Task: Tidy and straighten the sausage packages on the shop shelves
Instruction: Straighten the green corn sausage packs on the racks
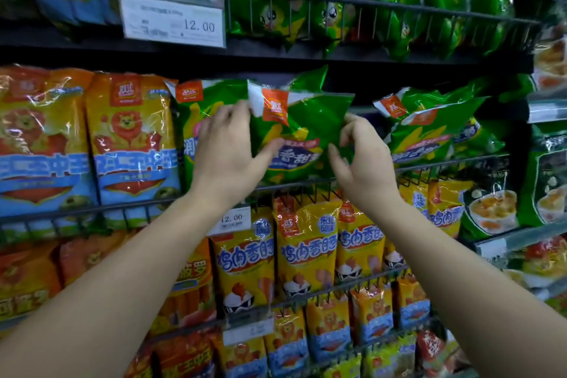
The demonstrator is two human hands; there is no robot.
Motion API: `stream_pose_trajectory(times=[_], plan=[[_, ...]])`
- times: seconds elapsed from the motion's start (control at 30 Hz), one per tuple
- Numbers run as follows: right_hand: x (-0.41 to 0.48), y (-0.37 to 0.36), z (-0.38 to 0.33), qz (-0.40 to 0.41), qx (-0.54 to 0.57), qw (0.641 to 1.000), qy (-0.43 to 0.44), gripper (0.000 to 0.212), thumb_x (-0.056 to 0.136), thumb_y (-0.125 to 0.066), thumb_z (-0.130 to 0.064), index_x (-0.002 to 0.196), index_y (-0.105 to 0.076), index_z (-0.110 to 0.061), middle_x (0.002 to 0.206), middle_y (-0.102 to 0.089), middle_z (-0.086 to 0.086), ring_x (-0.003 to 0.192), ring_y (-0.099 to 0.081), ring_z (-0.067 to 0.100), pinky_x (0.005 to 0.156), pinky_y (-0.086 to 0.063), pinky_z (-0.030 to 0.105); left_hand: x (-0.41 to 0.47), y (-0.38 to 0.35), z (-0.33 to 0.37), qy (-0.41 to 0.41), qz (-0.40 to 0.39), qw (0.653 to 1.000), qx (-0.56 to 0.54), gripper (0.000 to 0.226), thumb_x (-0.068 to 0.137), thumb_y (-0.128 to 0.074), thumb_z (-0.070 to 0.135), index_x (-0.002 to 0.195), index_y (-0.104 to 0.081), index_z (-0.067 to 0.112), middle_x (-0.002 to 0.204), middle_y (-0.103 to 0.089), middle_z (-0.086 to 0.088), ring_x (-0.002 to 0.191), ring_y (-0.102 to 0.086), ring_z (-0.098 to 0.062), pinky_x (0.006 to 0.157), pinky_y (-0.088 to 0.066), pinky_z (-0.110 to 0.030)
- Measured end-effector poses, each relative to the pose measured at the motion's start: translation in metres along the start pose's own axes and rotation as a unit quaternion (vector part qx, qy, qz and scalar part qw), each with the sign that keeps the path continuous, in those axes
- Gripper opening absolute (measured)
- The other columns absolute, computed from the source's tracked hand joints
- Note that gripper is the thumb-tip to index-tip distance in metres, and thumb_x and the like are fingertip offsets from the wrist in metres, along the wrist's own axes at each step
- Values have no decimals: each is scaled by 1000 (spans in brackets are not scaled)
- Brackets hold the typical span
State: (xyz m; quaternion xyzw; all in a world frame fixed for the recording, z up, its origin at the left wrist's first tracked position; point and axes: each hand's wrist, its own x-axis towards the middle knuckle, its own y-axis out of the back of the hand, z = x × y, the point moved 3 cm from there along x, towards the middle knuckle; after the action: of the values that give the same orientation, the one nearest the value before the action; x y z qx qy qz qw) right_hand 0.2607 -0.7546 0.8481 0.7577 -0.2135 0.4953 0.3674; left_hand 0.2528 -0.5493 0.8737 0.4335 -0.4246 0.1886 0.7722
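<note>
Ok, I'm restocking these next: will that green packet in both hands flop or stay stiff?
Probably floppy: the green packet shows creased film and a folded top corner. Likely slippery, since the film is glossy. It leans, so may tip.

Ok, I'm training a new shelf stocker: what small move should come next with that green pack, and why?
Probably turn the green pack upright and lower it behind the rail. The left hand and right hand grip its sides, and it sits askew, overlapping the neighbour on its left.
</note>
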Motion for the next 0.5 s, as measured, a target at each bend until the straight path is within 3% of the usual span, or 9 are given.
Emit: stream_pose_trajectory(times=[0.07,0.13,0.23,0.33,0.43,0.5], plan=[[8,-3,10,-19,9,1000,-15,24,89,-69,-14,95,-46,-11,106,-51,-3,102,-49,14,81,-40,27,5,-2,3,36,26,999,-20,54,86,-68,46,121,-49,9,111,-52,-8,107,-48,-31,91,-39,-43],[14,-8,14,-34,17,999,-2,36,88,-70,-20,117,-50,-10,118,-53,0,110,-51,16,89,-42,28,9,-4,5,64,53,996,-38,66,85,-71,42,136,-42,12,121,-51,-9,114,-48,-30,97,-42,-47],[20,-15,21,-70,33,997,1,69,91,-67,-28,148,-29,-25,143,-45,5,127,-48,23,96,-45,35,14,-7,4,97,68,992,-32,75,85,-72,41,144,-34,15,130,-49,-11,121,-46,-32,101,-41,-51],[20,-24,29,-101,11,995,5,77,96,-60,-32,152,-8,-43,134,-50,12,105,-61,33,77,-56,47,16,-7,2,118,63,991,-27,69,84,-72,41,139,-37,18,127,-49,-10,119,-45,-30,98,-42,-50],[16,-26,33,-78,18,997,2,81,100,-53,-27,151,6,-49,117,-52,13,72,-58,27,59,-51,41,18,-6,2,131,58,990,-15,68,85,-71,42,138,-37,18,127,-48,-9,119,-45,-30,98,-42,-47],[14,-23,40,-43,41,997,-43,80,102,-50,-24,153,8,-44,113,-50,15,64,-52,26,54,-43,36,20,-7,4,135,55,989,-4,74,86,-69,43,144,-30,18,134,-46,-10,124,-43,-31,103,-39,-50]])
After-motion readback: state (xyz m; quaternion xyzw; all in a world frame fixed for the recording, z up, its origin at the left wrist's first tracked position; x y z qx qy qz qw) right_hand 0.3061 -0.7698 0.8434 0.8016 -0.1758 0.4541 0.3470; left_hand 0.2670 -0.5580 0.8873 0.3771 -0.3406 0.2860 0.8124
